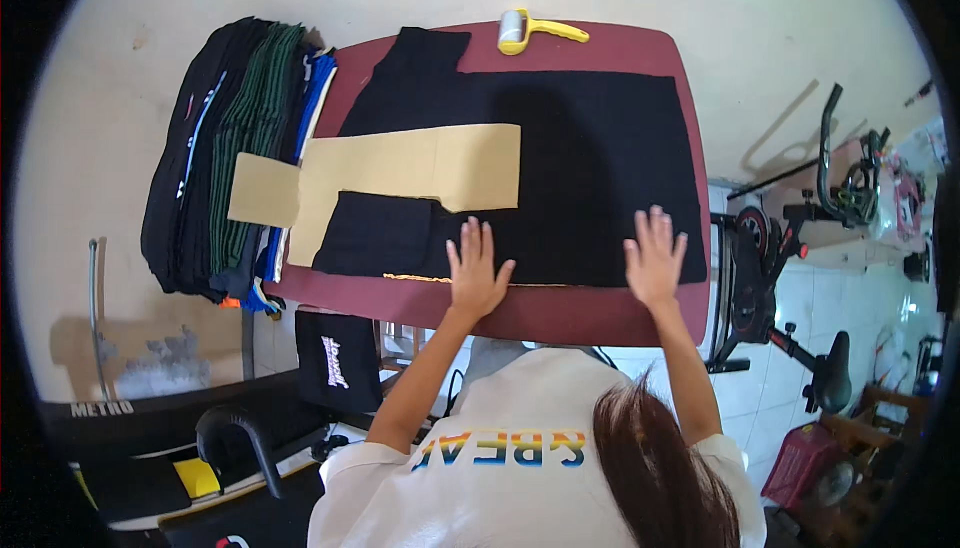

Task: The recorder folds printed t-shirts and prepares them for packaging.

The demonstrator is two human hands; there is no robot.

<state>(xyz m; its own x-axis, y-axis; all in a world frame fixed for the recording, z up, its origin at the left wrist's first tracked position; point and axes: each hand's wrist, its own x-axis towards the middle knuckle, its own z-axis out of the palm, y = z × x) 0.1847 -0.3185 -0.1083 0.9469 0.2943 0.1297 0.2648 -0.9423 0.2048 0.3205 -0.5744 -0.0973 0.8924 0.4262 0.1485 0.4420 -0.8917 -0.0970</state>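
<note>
A black garment (610, 158), seemingly a shirt, is spread flat over a maroon-topped table (600, 322). On its left part lies a flat tan cardboard form (410, 160), with a narrow tab sticking out past the table's left side. A black section (380, 233) at the near left lies over the cardboard, its sleeve-like piece doubled back. My left hand (478, 273) rests open, palm down, on the garment's near edge beside that section. Fingers apart, my right hand (655, 258) lies flat near the garment's near right corner. Neither hand grips anything.
A tall stack of folded clothes (240, 148) stands against the table's left side. A yellow-handled lint roller (540, 32) lies at the far edge. An exercise bike (765, 268) is close on the right; treadmill-like equipment (235, 438) is at lower left.
</note>
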